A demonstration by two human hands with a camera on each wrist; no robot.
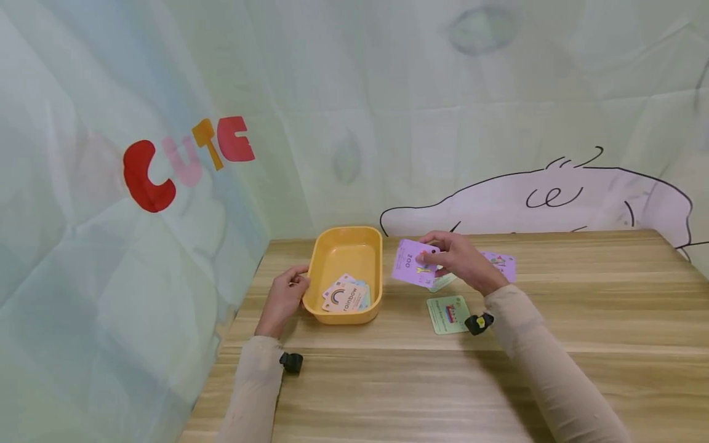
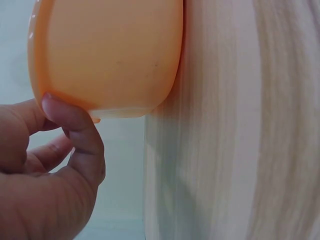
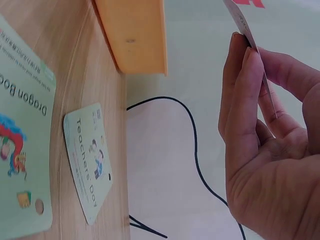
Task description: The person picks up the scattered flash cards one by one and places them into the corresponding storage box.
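A yellow plastic tray (image 1: 346,231) stands on the table, with several picture cards at its near end, a rainbow card (image 1: 344,299) on top. My left hand (image 1: 285,299) pinches the tray's left rim; in the left wrist view its thumb (image 2: 70,115) lies against the tray's outer wall. Just right of the tray, my right hand (image 1: 462,258) holds a purple "zoo" card (image 1: 408,263) up between thumb and fingers. The right wrist view shows that card edge-on. Beneath and beside this hand lie a green Teachers' Day card (image 3: 89,162) and a green Dragon Boat card (image 1: 447,315).
Another purple card (image 1: 503,266) lies behind my right wrist, partly covered by it. The wooden table (image 1: 388,387) meets a printed cloth backdrop (image 1: 310,154) at the back and left. Each wrist carries a small black camera.
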